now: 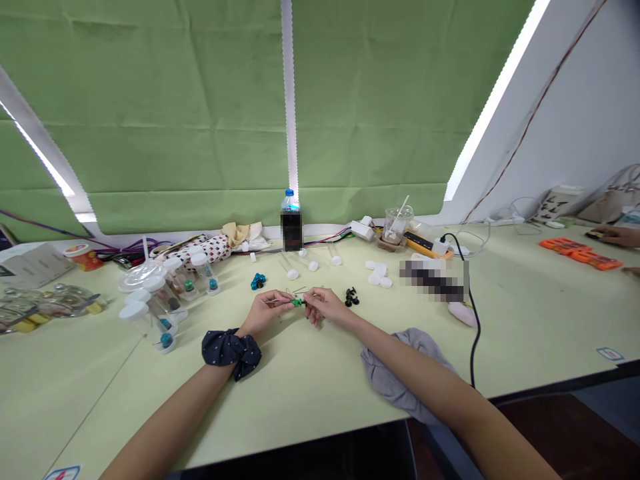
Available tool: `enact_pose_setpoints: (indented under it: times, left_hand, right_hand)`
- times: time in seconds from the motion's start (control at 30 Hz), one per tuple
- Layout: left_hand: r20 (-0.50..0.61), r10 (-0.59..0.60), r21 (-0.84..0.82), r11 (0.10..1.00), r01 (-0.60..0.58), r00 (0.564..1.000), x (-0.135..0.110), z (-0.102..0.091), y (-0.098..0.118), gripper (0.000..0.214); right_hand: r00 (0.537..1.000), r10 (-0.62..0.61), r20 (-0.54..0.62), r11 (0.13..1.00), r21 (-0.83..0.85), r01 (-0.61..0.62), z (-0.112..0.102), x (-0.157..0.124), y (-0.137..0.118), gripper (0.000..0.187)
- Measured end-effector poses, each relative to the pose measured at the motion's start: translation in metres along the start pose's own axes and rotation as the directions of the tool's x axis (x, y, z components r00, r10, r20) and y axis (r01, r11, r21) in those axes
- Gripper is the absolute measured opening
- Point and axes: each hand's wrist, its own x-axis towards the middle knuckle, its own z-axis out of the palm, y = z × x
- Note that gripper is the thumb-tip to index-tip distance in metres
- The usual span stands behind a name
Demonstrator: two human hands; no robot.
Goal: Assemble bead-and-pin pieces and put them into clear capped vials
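Head view: we see our left hand [270, 312] and right hand [325, 305] close together above the counter [320, 393]. Both grips pinch almost shut on a tiny green piece [298, 303] between them. Black bits [351, 297] sit just beside our right hand, and blue bits [259, 281] lie near our left hand. A gray cloth [400, 373] lies on the counter to the right.

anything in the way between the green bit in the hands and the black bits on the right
Only the right hand itself: it pinches the small green part with the left hand and lies on the line to the small black parts. No other object visibly stands between them.
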Motion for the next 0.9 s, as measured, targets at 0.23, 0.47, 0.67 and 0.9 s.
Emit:
enact_pose_setpoints:
  times: [0.23,0.47,0.67,0.9]
  left_hand:
    - [-0.018,-0.001,-0.004,1.000,0.001,1.000,-0.0003,0.0028,0.0028,0.020]
    - [-0.039,0.014,-0.022,1.000,-0.015,0.999,0.0009,0.0011,-0.0012,0.019]
    - [-0.088,0.009,-0.017,1.000,-0.010,0.996,0.0016,0.0002,-0.0013,0.022]
    - [-0.080,-0.003,-0.019,1.000,0.001,0.997,0.0012,0.0008,0.0003,0.022]
  right_hand:
    - [0.999,0.037,-0.009,0.999,0.010,-0.037,0.0011,0.0000,0.0010,0.045]
    - [0.998,0.056,0.020,0.998,-0.002,-0.056,0.0017,-0.0017,0.0002,0.044]
    - [0.997,0.045,0.061,0.998,-0.034,-0.043,0.0036,-0.0061,-0.0043,0.042]
    - [1.000,0.006,0.025,0.998,-0.055,-0.005,0.0032,-0.0049,-0.0034,0.043]
